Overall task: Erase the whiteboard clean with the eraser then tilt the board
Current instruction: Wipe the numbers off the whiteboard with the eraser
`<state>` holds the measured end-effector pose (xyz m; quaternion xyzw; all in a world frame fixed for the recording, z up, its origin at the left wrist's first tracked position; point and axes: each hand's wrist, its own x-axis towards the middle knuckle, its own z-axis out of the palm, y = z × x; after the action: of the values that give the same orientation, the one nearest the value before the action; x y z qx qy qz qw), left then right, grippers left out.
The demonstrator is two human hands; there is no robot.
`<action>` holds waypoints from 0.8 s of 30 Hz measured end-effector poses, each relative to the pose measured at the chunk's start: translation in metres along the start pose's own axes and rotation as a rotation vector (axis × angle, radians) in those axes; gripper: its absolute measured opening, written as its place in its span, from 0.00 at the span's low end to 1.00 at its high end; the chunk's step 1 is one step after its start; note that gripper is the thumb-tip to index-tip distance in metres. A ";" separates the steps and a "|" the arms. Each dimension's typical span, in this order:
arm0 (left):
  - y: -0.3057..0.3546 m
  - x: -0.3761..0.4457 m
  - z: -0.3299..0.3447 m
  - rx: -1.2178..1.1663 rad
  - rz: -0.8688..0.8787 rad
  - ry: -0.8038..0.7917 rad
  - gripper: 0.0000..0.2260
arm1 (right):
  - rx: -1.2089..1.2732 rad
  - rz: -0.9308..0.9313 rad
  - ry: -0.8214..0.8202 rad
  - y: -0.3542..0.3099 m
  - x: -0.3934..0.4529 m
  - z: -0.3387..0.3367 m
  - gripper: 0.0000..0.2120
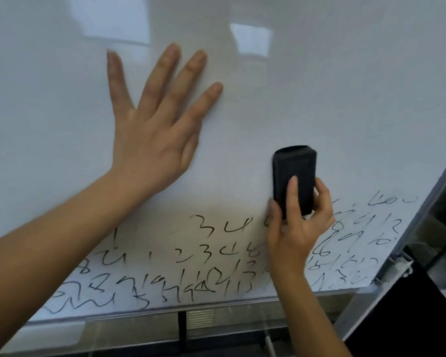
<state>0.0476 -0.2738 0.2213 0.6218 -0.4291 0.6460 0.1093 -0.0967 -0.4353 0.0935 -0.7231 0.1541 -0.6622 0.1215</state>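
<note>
The whiteboard (319,86) fills most of the view. Its upper part is wiped white, while black handwritten numbers (206,256) cover the lower band down to the bottom edge. My left hand (152,124) lies flat on the board with fingers spread, left of centre. My right hand (296,225) grips a black eraser (294,176) by its lower end, thumb on one side and fingers on the other. The eraser stands upright against the board, just above the top row of numbers.
The board's metal frame (422,228) runs diagonally down the right side, with a bracket at the lower right corner (399,264). A marker tray (139,328) runs under the bottom edge. Dark floor shows below.
</note>
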 end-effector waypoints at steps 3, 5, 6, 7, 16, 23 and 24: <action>0.014 0.004 0.003 0.008 -0.050 -0.012 0.22 | -0.025 0.025 0.040 0.027 0.027 -0.014 0.22; 0.030 0.008 0.005 0.004 -0.058 -0.038 0.23 | -0.014 0.038 0.056 0.036 0.038 -0.021 0.21; 0.038 0.010 0.006 -0.001 -0.053 -0.051 0.23 | -0.008 0.036 0.060 0.038 0.041 -0.023 0.21; 0.047 0.013 0.007 -0.005 -0.046 -0.064 0.22 | -0.007 0.022 0.062 0.040 0.044 -0.025 0.21; 0.107 0.040 0.020 -0.021 -0.017 -0.085 0.22 | 0.005 0.012 0.016 0.085 0.059 -0.056 0.21; 0.133 0.057 0.032 -0.025 0.022 -0.068 0.21 | 0.040 -0.038 -0.035 0.105 0.065 -0.067 0.22; 0.134 0.057 0.033 -0.024 0.022 -0.069 0.21 | 0.043 -0.039 -0.033 0.106 0.065 -0.067 0.22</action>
<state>-0.0308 -0.4008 0.2120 0.6376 -0.4470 0.6202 0.0946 -0.1652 -0.5559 0.1196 -0.7339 0.1235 -0.6557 0.1267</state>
